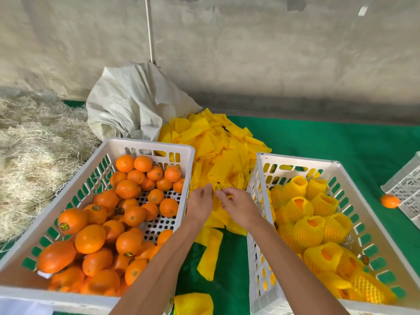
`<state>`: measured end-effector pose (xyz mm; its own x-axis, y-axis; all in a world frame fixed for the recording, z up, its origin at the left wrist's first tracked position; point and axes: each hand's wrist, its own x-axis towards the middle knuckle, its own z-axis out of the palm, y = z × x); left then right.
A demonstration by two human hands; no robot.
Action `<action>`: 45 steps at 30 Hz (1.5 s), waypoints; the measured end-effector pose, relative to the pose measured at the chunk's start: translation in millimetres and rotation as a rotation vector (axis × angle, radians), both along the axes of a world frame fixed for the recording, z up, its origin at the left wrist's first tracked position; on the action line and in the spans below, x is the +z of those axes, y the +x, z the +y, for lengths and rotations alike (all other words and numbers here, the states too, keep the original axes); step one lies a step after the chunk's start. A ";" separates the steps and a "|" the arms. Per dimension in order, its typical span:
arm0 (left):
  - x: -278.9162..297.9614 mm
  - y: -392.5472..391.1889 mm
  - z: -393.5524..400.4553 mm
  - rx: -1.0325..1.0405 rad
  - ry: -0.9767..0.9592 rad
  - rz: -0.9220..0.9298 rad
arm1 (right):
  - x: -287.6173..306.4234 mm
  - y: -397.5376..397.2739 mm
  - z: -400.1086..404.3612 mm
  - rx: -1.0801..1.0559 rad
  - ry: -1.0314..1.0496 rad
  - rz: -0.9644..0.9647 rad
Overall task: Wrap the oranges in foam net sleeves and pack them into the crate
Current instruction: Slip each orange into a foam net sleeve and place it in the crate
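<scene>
A white crate (68,202) on the left holds several bare oranges (91,238). A second white crate (354,192) on the right holds several oranges wrapped in yellow foam net sleeves (309,230). Between the crates lies a heap of empty yellow sleeves (218,144). My left hand (201,205) and my right hand (238,205) meet over the near end of the heap, and their fingertips pinch one yellow sleeve (217,202) between them. Neither hand holds an orange.
A grey woven sack (131,103) slumps behind the left crate, with straw (34,142) to its left. One loose orange (389,201) lies on the green cloth (341,142) beside part of a third white crate (406,185). Stray sleeves (209,255) lie near me.
</scene>
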<state>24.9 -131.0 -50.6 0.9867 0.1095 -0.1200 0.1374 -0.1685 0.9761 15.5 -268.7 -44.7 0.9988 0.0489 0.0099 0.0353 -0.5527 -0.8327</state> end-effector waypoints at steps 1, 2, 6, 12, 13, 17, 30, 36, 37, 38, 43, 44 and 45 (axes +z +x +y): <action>0.9 0.8 -0.4 0.002 -0.053 0.031 | -0.2 -0.1 -0.9 -0.006 0.005 -0.017; 0.8 2.0 -0.5 -0.005 -0.069 0.055 | -0.3 0.1 -2.1 -0.015 0.011 -0.036; -2.7 3.3 1.7 0.001 -0.022 0.023 | -1.0 1.4 -3.7 -0.045 0.002 -0.042; 3.9 -1.7 10.4 -0.109 0.130 -0.171 | 4.8 8.4 -2.9 -0.240 0.295 0.020; 5.5 -2.5 12.2 -0.163 0.157 -0.209 | 4.0 8.0 -3.6 -0.248 0.277 -0.015; 16.9 -1.3 33.9 -0.215 0.141 -0.326 | -2.2 3.3 -1.7 -0.172 0.152 -0.108; -35.8 5.4 153.5 -0.151 1.157 0.564 | -4.6 7.6 2.4 -0.069 0.033 -0.071; -13.4 7.7 146.2 0.107 0.820 0.272 | -2.7 3.2 2.7 -0.082 0.012 -0.092; -5.3 5.9 140.6 0.169 0.731 0.102 | -1.4 2.7 3.5 -0.094 -0.001 -0.095; 5.0 3.7 132.9 0.220 0.630 -0.067 | -0.7 2.5 3.6 -0.105 -0.017 -0.100; 51.1 -18.4 73.3 0.170 0.155 -0.397 | 2.6 4.3 2.3 -0.194 -0.103 -0.136; 55.2 -22.6 58.6 0.100 0.062 -0.372 | 4.2 4.6 2.3 -0.215 -0.110 -0.123; 58.1 -24.7 43.4 0.010 -0.037 -0.324 | 6.2 4.6 2.2 -0.232 -0.110 -0.114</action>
